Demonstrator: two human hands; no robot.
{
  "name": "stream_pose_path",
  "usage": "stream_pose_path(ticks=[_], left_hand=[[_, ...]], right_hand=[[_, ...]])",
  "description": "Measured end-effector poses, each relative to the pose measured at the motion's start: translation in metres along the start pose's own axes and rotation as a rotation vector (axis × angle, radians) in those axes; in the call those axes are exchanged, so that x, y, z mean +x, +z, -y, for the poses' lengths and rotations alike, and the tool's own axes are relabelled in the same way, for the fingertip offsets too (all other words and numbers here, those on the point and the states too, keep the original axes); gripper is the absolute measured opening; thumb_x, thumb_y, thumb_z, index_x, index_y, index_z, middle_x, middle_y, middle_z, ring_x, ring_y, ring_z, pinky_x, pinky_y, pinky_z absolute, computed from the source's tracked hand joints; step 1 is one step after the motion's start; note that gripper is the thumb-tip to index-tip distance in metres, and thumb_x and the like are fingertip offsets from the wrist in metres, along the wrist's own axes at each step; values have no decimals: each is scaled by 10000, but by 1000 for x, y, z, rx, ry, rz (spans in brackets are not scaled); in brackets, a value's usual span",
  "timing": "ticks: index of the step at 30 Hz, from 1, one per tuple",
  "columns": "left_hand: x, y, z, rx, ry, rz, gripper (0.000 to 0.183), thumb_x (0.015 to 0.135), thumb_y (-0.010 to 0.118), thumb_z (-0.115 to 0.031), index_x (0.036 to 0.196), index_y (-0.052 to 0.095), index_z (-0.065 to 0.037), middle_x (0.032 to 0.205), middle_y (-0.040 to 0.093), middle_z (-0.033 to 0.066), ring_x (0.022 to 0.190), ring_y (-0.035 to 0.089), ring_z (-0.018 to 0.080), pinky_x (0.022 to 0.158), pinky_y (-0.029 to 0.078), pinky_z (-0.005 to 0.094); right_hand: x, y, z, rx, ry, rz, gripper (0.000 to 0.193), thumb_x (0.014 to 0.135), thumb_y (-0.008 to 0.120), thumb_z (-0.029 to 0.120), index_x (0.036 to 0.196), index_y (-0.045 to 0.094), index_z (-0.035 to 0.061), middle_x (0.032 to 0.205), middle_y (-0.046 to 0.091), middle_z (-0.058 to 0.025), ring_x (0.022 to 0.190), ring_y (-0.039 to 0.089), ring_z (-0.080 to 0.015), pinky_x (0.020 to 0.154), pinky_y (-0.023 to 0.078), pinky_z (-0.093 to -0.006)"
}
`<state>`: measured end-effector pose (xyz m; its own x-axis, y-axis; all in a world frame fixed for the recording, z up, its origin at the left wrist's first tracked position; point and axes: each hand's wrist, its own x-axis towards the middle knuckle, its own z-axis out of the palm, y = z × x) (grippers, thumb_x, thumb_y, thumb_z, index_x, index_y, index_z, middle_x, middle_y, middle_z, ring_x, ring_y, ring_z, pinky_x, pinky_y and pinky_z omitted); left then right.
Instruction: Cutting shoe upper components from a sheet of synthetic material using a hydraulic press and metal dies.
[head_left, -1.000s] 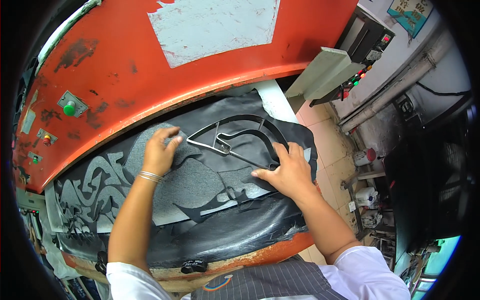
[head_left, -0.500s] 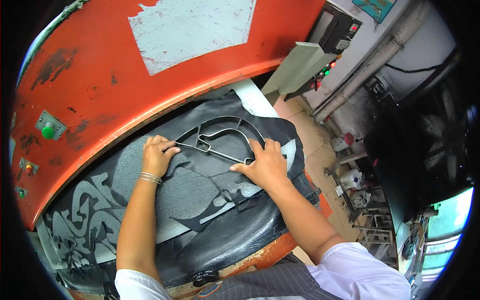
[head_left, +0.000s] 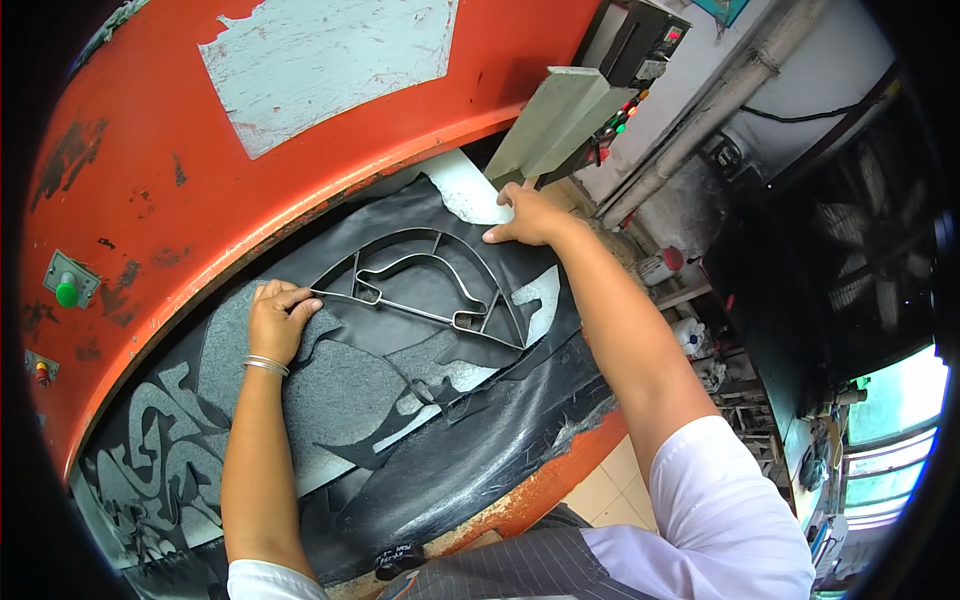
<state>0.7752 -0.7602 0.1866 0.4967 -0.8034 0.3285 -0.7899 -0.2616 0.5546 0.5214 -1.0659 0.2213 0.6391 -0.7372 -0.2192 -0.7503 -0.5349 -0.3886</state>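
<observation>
The left hand [head_left: 275, 322] pinches the left end of the steel cutting die [head_left: 420, 290], lying on the black leather sheet [head_left: 470, 420] under the orange press [head_left: 200, 170]. The right hand [head_left: 528, 218], its grip flat and open, presses the sheet's far edge.

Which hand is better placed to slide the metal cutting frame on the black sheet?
Probably the left hand: its fingers grip the left tip of the metal cutting frame. The right hand rests beyond the frame, at the black sheet's far edge.

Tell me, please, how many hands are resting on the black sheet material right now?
2. The left hand grips the left end of the metal cutting die; the right hand presses the black sheet's far edge.
</observation>
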Motion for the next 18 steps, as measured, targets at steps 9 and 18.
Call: stream_pose_path(ticks=[9,18], left_hand=[[-1,3,-5,-3,-66,30,196,673,790,-151,836,743,-53,796,632,54,838,547,229,766,441,332],[0,-6,-6,20,-47,-13,161,686,769,-114,826,736,-42,781,626,54,833,544,225,776,430,328]], right_hand=[[-18,5,11,-146,-205,-174,245,799,696,309,865,652,78,934,649,-113,939,608,-292,864,407,-421],[-111,21,-24,325,-541,-280,790,740,707,529,1301,491,17,1264,535,-156,1199,465,-336,1062,288,-453]])
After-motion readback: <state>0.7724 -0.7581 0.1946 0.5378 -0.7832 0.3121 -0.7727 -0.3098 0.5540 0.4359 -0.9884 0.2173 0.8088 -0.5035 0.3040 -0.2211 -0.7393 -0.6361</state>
